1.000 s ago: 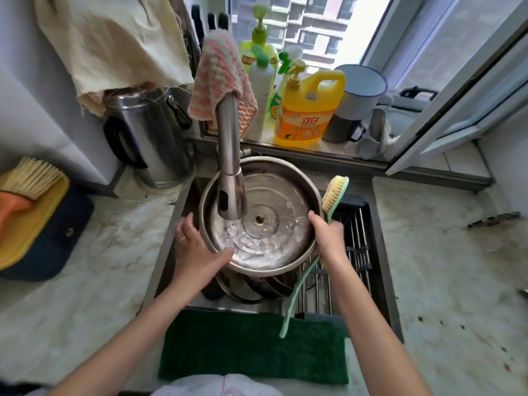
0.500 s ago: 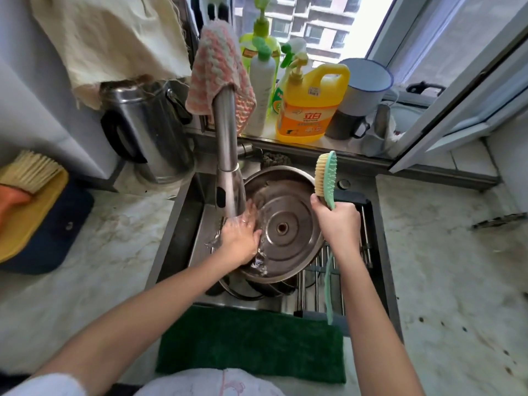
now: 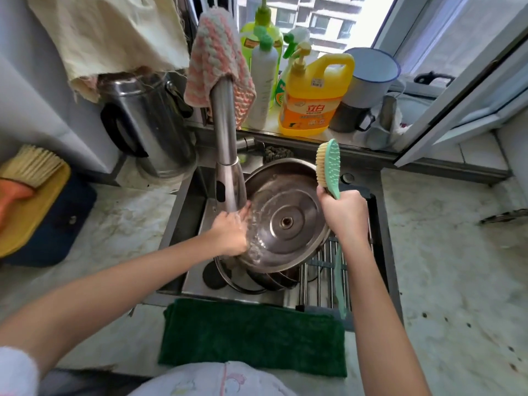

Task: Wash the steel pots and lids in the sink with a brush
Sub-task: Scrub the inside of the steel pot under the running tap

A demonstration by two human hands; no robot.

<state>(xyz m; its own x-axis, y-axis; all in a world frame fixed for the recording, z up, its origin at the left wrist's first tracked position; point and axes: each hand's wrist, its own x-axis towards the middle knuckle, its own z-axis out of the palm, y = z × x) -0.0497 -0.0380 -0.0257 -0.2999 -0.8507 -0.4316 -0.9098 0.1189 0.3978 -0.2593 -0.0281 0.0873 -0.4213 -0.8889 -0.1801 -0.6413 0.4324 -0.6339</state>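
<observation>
**While water runs, a steel lid is held tilted in the sink**

Where the stream from the tall steel tap falls, the round steel lid with a small centre hole is propped on edge, its face turned up and towards the viewer. Its lower rim is set above further steel lids and pots stacked in the basin. The left hand is laid against the lid's wet left rim. Its fingers are blurred by the water, so whether they hook round the edge cannot be told. The long green-handled bristle brush is gripped in the fist of the right hand at the lid's right rim, with its head raised clear above the lid's upper edge. The steel sink is crowded. Its left wall is just beside the left hand, and a rack of steel rods lies under the right. A dark green cloth is draped over the front edge. Pale marble counter is spread to both sides.
</observation>
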